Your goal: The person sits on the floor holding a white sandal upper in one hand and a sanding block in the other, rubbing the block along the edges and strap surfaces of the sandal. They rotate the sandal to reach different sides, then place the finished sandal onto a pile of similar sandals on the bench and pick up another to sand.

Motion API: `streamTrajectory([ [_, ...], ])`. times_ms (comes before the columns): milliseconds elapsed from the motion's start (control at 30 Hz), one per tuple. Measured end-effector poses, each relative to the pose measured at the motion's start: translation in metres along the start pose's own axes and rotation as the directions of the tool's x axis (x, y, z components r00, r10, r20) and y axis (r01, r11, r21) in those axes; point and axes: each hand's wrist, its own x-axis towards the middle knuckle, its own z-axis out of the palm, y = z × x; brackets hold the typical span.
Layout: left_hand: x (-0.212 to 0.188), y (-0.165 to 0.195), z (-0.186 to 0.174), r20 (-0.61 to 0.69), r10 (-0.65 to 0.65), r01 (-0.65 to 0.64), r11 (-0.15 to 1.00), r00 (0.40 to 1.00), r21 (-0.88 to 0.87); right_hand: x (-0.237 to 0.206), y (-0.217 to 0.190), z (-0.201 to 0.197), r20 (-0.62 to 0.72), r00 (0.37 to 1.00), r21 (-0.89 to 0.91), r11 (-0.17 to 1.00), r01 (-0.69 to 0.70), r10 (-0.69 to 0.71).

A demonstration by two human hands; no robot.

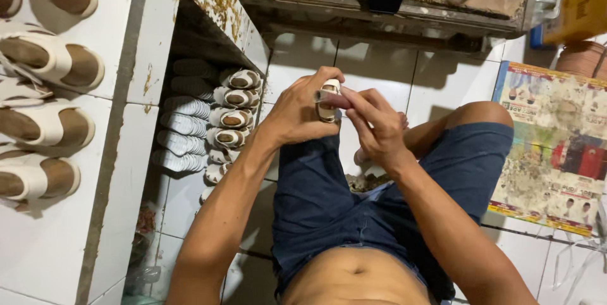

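Observation:
A small white sandal with a brown insole [329, 99] is held upright in front of me, over my lap. My left hand [298, 112] grips it from the left, fingers curled over its top. My right hand [374, 126] holds it from the right, with the index finger and thumb pressed on its strap or front face. Most of the sandal is hidden by my fingers. I sit on a white tiled floor in blue denim shorts [341, 204].
Several finished white sandals [235, 118] and white soles [183, 124] lie stacked under a tiled ledge [208, 1] at left. More sandals [47, 58] rest on the white tiled surface far left. A stained printed sheet [556, 147] lies at right; a low wooden bench [404, 7] stands ahead.

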Motion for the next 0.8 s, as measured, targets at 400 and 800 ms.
streamTrajectory([
  [400, -0.004, 0.008, 0.006, -0.084, 0.077, -0.070, 0.994, 0.993, 0.079, -0.001, -0.004, -0.011, -0.007, 0.997, -0.011, 0.997, -0.074, 0.074],
  [800, -0.002, 0.008, 0.005, -0.051, 0.037, -0.032, 0.995, 0.998, 0.092, -0.012, -0.011, -0.009, -0.034, 0.999, -0.068, 0.998, -0.016, 0.014],
])
